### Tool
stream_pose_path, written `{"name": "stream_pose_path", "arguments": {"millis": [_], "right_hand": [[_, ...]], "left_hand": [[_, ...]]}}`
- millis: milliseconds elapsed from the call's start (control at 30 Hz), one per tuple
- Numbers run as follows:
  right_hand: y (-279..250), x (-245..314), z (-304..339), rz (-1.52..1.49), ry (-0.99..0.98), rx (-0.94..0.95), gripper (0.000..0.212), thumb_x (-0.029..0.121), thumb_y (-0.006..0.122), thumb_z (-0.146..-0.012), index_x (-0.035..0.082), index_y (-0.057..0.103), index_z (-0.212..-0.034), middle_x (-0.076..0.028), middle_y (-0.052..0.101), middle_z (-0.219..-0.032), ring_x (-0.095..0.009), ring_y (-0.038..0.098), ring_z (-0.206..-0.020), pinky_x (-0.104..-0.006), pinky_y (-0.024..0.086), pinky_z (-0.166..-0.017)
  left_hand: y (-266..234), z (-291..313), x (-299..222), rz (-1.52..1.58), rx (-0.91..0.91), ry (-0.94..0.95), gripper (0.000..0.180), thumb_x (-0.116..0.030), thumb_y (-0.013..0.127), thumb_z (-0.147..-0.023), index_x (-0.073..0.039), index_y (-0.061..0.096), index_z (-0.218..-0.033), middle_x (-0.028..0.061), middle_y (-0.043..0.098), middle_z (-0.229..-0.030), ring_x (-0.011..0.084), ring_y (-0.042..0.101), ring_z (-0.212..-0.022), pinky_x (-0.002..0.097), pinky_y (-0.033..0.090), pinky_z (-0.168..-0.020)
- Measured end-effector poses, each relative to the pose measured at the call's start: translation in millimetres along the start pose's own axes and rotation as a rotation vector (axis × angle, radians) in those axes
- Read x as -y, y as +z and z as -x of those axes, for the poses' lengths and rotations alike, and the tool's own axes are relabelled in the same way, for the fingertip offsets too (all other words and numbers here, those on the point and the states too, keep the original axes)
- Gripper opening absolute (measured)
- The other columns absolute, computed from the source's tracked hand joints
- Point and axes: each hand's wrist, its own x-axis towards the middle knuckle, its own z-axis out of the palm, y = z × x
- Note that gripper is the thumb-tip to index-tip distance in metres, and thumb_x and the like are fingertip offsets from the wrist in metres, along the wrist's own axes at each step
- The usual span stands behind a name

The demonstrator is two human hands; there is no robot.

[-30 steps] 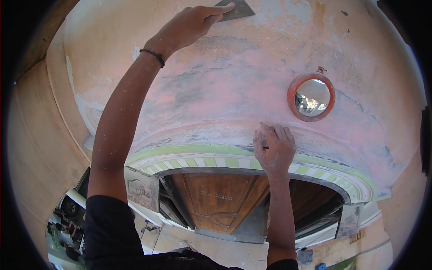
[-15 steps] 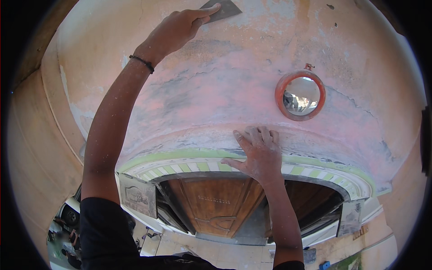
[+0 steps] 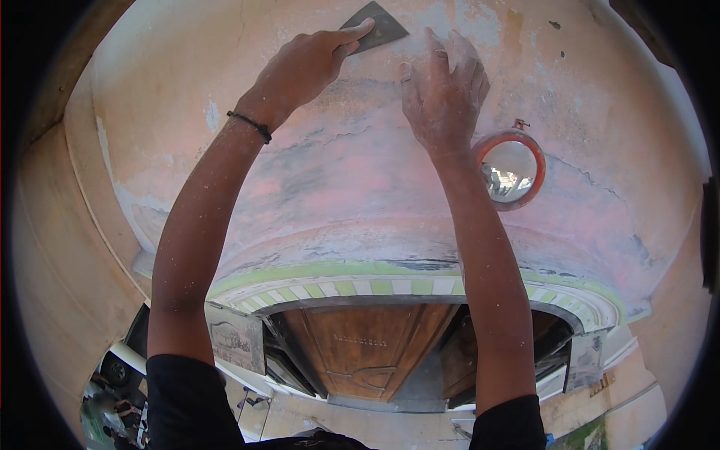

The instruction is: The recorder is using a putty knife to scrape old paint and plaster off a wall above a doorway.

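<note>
The scraper (image 3: 385,31) is up at the top centre of the frame, against the wall (image 3: 352,176) as I see it, pinched in the left hand (image 3: 301,69) with a finger along its face. It juts right and upward from that grip; its long axis I can't make out. The right hand (image 3: 448,101) is just beside its right corner, apart from it, fingers spread, nothing visible in them; whether they touch the wall I can't tell. Lower right hangs a mirror (image 3: 513,171).
</note>
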Motion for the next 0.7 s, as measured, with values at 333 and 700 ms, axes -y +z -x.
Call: {"name": "stream_pose_path", "arguments": {"millis": [333, 700], "right_hand": [[10, -13, 0, 0.12, -0.067, 0.027, 0.064, 0.037, 0.068, -0.091, 0.009, 0.051, -0.146, -0.018, 0.042, -0.151, -0.037, 0.04, -0.142, -0.0553, 0.031, -0.117], [13, -17, 4, 0.106, -0.072, 0.04, 0.07, 0.041, 0.071, -0.088, 0.009, 0.05, -0.146, -0.019, 0.043, -0.15, -0.037, 0.039, -0.143, -0.0561, 0.029, -0.118]], "left_hand": [[1, -9, 8, 0.078, -0.159, 0.103, 0.044, -0.014, 0.051, -0.106, -0.027, 0.056, -0.147, 0.0179, 0.074, -0.103, 0.0414, 0.07, -0.087, 0.0499, 0.056, -0.078], [-6, 69, 38, 0.033, 0.115, -0.077, 0.045, -0.016, 0.049, -0.107, -0.032, 0.053, -0.149, 0.0203, 0.072, -0.095, 0.0384, 0.071, -0.081, 0.0493, 0.056, -0.075]]}}
